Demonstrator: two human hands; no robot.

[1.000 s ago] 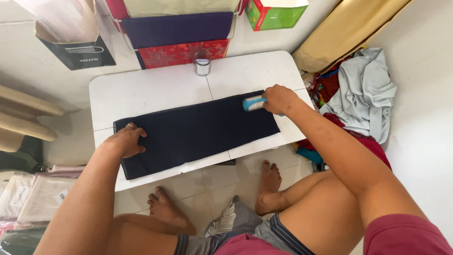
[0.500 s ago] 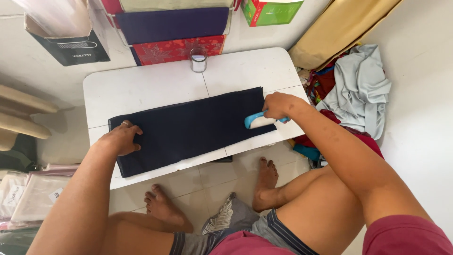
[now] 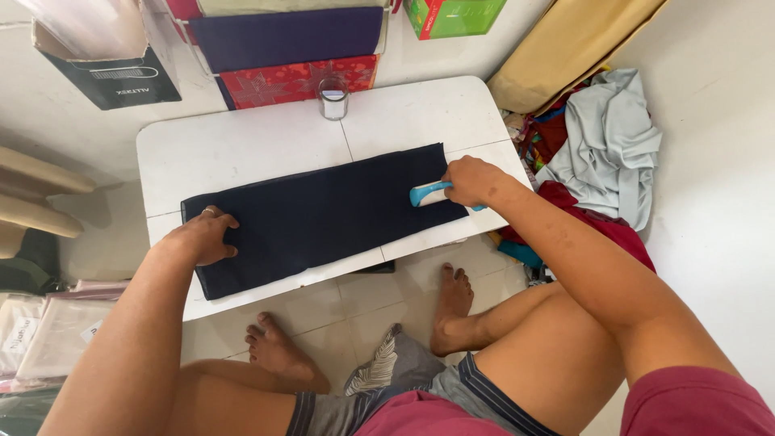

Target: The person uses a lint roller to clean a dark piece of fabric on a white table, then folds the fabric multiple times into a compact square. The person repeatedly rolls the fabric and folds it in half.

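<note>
A long dark navy cloth (image 3: 323, 216) lies flat across a low white table (image 3: 242, 145). My left hand (image 3: 203, 238) presses flat on the cloth's left end, fingers spread, a ring on one finger. My right hand (image 3: 472, 181) grips a small blue and white brush (image 3: 426, 194) that rests on the cloth near its right end. The brush's back part is hidden in my fist.
A small glass jar (image 3: 333, 98) stands at the table's far edge. Behind it are stacked red and purple boxes (image 3: 299, 56) and a green box (image 3: 452, 14). A heap of clothes (image 3: 605, 153) lies right of the table. My bare feet (image 3: 452, 307) rest on the tiled floor below.
My right hand has drawn the brush from the cloth's far right corner down and leftward over the cloth. The left hand stays pressed on the left end.
</note>
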